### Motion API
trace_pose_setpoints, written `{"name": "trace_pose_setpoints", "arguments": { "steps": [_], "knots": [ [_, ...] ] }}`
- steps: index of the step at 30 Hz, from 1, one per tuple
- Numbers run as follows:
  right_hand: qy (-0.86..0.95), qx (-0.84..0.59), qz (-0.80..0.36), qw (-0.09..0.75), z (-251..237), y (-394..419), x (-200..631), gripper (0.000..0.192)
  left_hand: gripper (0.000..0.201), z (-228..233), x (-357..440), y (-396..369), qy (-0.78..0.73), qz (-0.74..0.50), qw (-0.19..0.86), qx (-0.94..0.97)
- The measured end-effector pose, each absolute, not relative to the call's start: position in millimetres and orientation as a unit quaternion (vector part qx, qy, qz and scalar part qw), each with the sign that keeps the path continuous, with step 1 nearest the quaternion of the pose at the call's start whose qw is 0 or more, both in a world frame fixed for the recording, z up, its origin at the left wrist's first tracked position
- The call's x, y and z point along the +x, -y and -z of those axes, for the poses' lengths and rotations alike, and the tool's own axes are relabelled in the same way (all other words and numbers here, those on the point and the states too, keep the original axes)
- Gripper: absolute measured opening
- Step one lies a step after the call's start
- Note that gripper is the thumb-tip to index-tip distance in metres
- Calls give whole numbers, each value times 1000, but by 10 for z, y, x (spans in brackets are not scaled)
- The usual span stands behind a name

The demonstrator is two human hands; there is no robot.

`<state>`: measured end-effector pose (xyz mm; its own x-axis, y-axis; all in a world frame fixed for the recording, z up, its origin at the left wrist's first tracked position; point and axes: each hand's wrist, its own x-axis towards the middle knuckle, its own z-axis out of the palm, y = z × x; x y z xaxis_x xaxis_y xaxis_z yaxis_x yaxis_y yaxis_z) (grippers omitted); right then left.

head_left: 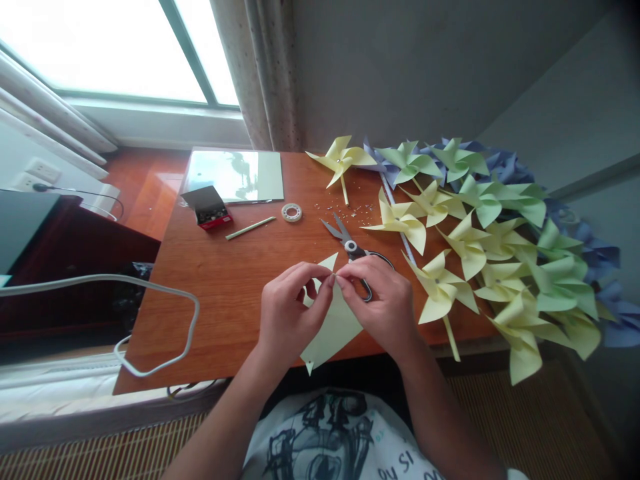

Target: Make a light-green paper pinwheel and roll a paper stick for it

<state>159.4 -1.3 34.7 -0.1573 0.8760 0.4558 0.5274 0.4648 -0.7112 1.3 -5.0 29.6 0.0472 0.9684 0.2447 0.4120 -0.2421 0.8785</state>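
Observation:
Over a pale yellow-green sheet of paper point(336, 330), my left hand point(295, 300) and my right hand point(383, 297) meet fingertip to fingertip. Both are closed in a pinch. Whatever sits between the fingertips is too small to make out. The sheet's upper corner pokes out beyond the fingers, and its lower corner is a small narrow tip near my shirt. Scissors point(353, 248) with dark handles lie just past my right hand, blades partly apart; the hand hides part of one handle loop.
Paper pinwheels, several yellow point(435, 287), green point(560, 277) and purple point(600, 250), crowd the table's right side. Left of the scissors are a tape roll point(291, 213), a rolled paper stick point(250, 228), an opened small box point(213, 217) and a glossy panel point(233, 175). A white cable point(195, 313) crosses the left edge.

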Motion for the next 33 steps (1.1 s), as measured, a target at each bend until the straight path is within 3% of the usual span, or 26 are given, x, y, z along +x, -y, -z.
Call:
{"name": "trace_pose_setpoints", "arguments": {
  "steps": [9,14,22,33],
  "knots": [
    [686,-502,-298,433,-353,11,1624,9,9,-293,1,37,-525,-451,350,632],
    [715,-499,-233,431,-345,11,1595,10,8,-290,11,40,-531,-451,318,643],
    [765,-492,-18,416,-223,42,1527,11,8,-278,53,59,-535,-458,277,654],
    [753,-484,31,445,-212,104,1489,21,9,-325,98,67,-552,-483,284,617]
  ]
}}
